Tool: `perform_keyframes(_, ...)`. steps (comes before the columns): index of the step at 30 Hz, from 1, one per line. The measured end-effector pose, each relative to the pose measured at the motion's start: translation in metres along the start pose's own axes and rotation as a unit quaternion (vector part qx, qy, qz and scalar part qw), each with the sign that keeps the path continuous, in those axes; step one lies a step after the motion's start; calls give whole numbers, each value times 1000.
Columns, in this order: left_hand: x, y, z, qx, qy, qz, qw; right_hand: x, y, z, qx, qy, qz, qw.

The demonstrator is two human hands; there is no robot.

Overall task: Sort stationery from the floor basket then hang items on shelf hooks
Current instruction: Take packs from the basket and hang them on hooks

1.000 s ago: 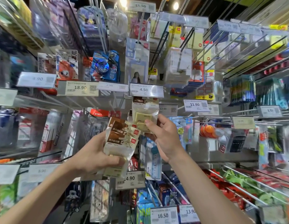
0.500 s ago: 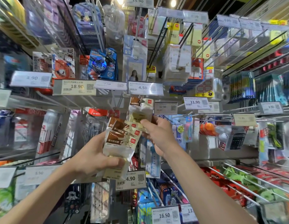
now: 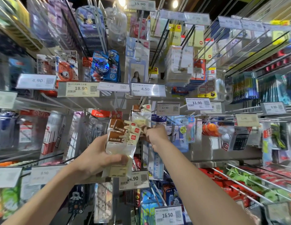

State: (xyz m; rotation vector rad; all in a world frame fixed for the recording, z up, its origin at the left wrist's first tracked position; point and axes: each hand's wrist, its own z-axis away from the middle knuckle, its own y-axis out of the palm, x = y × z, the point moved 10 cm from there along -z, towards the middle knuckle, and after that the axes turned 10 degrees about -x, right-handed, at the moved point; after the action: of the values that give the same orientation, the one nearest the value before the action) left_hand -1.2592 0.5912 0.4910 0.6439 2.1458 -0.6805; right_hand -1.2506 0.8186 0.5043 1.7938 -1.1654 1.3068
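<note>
Left hand [image 3: 96, 158]: grips fanned packets [image 3: 123, 140], brown-and-cream, thumb across clear lower part, held up before shelf. Hung packet [image 3: 140, 113]: same kind, on hook [image 3: 142, 101] just above the fan. Right hand [image 3: 157, 135]: blurred, fingers curled, pinching top corner of packets.

Left hand [image 3: 96, 158] gripping eraser packets [image 3: 123, 138], right hand [image 3: 157, 135] pinching another packet [image 3: 143, 128] (blurred)

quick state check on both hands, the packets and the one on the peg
left hand, gripping the packet bundle
packet bundle, fanned, upright in the left hand
right hand, fingers curled at the bundle's top edge, blurred, grip unclear
hung packet, hanging on a peg above the bundle
</note>
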Motion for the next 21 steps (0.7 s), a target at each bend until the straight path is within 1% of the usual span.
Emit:
perform_keyframes(3, 6, -7, -1, -23, -27, 23, 999, 0, -15, 23, -25, -57, 49, 997)
perform_keyframes(6, 8, -11, -3, -46, -40, 43, 997, 16, -38, 67, -47, -131, 9, 990)
perform_keyframes(7, 8, -13, -4, -57, -43, 55, 996, 22, -42, 81, -36, -164, -15, 986)
perform_keyframes(8, 8, -15, -5, -66, -44, 65, 995, 27, -42, 96, -1, -194, -42, 980)
perform_keyframes(9, 9, -17, -6, -76, -42, 74, 993, 31, -39, 109, 51, -218, -62, 973)
perform_keyframes(11, 10, -20, -9, -90, -33, 84, 992, 28, -23, 131, 168, -243, -47, 954)
perform_keyframes(12, 9, -21, -10, -99, -29, 86, 991, 22, -15, 139, 208, -247, -17, 946)
perform_keyframes(13, 7, -21, -11, -106, -24, 84, 991, 16, -8, 143, 226, -249, 13, 942)
perform_keyframes(14, 6, -20, -11, -108, -20, 79, 991, 13, -5, 144, 223, -250, 30, 942)
perform_keyframes(17, 4, -15, -12, -85, -16, 73, 994, 16, -5, 139, 187, -246, 8, 951)
perform_keyframes(19, 7, -15, -12, -75, -17, 65, 995, 14, -3, 134, 212, -226, -12, 951)
perform_keyframes(21, 3, -13, -12, -60, 3, 35, 998, 10, -2, 130, 240, -198, -33, 950)
